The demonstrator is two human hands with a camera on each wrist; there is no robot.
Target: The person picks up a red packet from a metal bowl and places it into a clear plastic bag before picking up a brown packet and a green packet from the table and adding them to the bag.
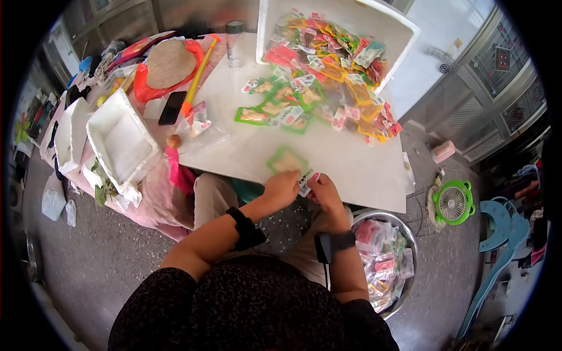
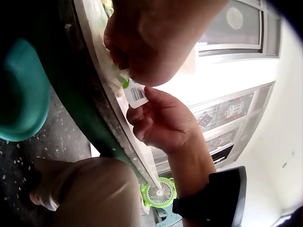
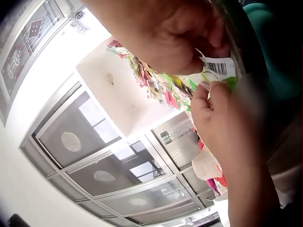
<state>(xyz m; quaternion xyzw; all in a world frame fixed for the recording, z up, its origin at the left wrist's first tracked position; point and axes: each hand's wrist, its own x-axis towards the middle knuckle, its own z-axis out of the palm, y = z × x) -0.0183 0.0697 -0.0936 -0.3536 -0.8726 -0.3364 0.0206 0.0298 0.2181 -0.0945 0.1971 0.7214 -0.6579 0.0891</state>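
The packet [image 1: 287, 158] is at the worktop's [image 1: 366, 169] near edge, the fingers of left hand [image 1: 282, 187] and right hand [image 1: 326, 194] pinching its white, barcoded end. It should handle light, pliable, rather slippery; that flat end looks best to grip. Green borders frame a pale filling.

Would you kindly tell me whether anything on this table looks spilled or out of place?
At the far side of the table, the large foam box appears tipped on its side, with packets spilling out in a loose heap. That looks odd because boxes usually stand upright, though it may be deliberate.
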